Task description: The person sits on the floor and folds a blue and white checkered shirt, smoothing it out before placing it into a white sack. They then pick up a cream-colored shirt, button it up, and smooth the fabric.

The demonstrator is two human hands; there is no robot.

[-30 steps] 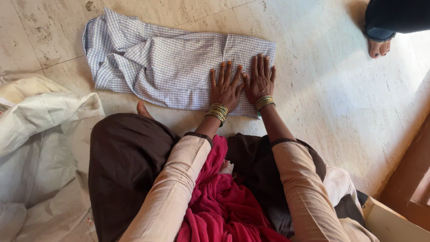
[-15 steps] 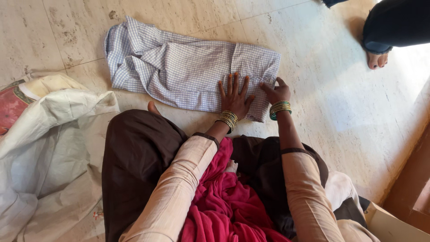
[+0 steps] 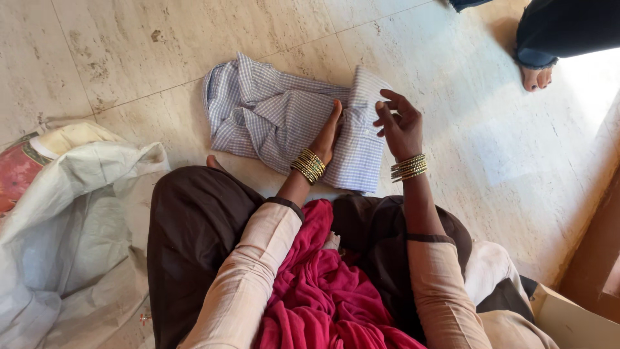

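From the head camera, looking down, a person sits on the stone floor (image 3: 129, 58) with legs crossed. A blue and white checked shirt (image 3: 271, 116) lies flat on the floor just in front of the knees.

The left hand (image 3: 328, 132) stands on its edge on the shirt, fingers straight and together, pressing down like a ruler. Its grip is flat and open, holding nothing, only pushing on the cloth. Just right of the shirt's middle, the right side of the shirt (image 3: 358, 148) is turned over along the left hand. The right hand (image 3: 399, 126) is at the right edge of the shirt, a little above it. Its fingers are bent and partly open. It seems to be touching or just letting go of the folded part, but I cannot tell for sure if it has hold of the cloth.

The fold looks partly done. One side is turned in. The left part of the shirt is bunched and wrinkly, so it looks like more folding is left.

A big white sack (image 3: 71, 213) lies left of the shirt, near the person's knee. A red cloth (image 3: 323, 284) rests in the lap, on the near side of the shirt. Another person's bare foot (image 3: 536, 76) stands far right of the shirt.
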